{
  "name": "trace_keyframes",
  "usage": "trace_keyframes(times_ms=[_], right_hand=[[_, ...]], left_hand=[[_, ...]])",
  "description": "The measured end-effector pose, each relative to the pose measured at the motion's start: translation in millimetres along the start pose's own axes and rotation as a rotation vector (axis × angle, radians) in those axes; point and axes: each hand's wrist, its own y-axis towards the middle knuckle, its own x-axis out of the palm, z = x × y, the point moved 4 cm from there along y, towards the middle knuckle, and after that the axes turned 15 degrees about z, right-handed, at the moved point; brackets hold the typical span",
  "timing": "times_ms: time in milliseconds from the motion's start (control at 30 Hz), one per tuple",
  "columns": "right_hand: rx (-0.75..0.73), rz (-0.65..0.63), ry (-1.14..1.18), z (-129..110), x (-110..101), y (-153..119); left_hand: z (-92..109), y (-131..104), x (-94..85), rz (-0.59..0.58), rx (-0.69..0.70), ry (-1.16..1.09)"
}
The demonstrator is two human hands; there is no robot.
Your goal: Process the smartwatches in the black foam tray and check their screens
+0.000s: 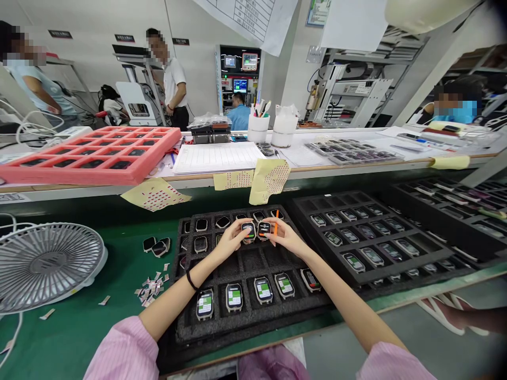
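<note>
My left hand (233, 236) is closed on a smartwatch case (248, 232) with a lit screen, its thumb over the glass. Right beside it, my right hand (282, 232) grips a second smartwatch case (264, 230), also lit, with orange on its display. A thin orange stick (276, 221) shows at the right fingers; whether they hold it too, I cannot tell. Both hands are above a black foam tray (247, 323) with square pockets. In its front row lie several watch cases (234, 297), most with green and white screens; darker ones sit in the back rows.
A white fan (51, 264) stands on the green mat at left. Near it lie loose watch cases (160, 247) and small paper strips (150, 289). More foam trays (358, 232) with watches fill the right side. A shelf (198, 182) ahead carries a pink foam tray (130, 174). People are beyond.
</note>
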Motion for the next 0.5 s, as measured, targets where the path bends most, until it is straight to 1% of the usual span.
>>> trace_keyframes(times_ms=[67, 167, 400, 500], right_hand=[[-0.002, 0.001, -0.006, -1.2, 0.3, -0.2], [0.000, 0.006, 0.005, -1.1, 0.5, 0.3], [-0.004, 0.093, -0.003, 5.7, -4.0, 3.2], [-0.005, 0.109, -0.021, 7.0, -5.3, 3.8]], left_hand=[[0.5, -0.2, -0.1, -0.001, -0.030, 0.000], [1.6, -0.3, -0.1, 0.004, -0.022, -0.012], [2.0, -0.6, -0.3, 0.012, -0.029, 0.013], [1.5, -0.7, -0.1, 0.011, -0.034, 0.015]])
